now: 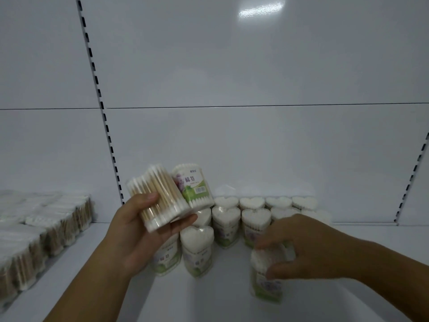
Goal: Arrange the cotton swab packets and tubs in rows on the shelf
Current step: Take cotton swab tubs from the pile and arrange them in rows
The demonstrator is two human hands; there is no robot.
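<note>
Head: right hand [308, 247] fingers [263, 244] pinch tub [264, 290]; left hand [137, 231] grips packets [160, 196].

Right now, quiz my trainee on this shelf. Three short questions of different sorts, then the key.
1. True or false: the left hand holds two tubs.
2. The right hand grips a lone tub. That tub is: A, in front of the rows; B, behind them; C, in the left hand.
3. Fill in: the tubs in the rows have ___-shaped tops.
Key: 1 true; 2 A; 3 heart.
</note>
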